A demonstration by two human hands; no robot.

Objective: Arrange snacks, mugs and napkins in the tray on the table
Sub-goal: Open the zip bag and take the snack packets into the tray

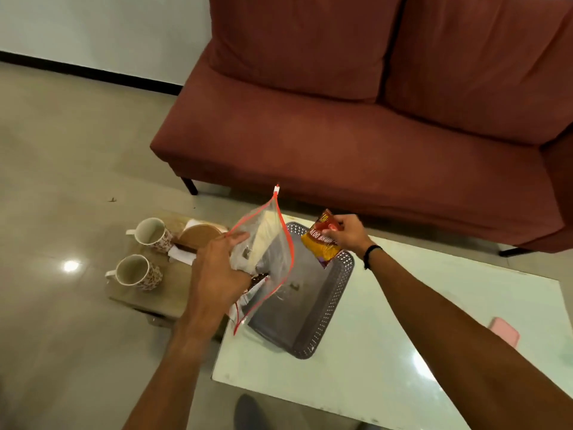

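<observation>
Left hand (217, 268) gripped the zip bag (266, 256), its contents unclear. Right hand (347, 234) pinched a snack packet (321, 243) above the tray (325, 321).

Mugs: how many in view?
2. Both floral-patterned white ceramic mugs sit on the low wooden side table: one at the far end, one nearer. None in the tray.
</observation>
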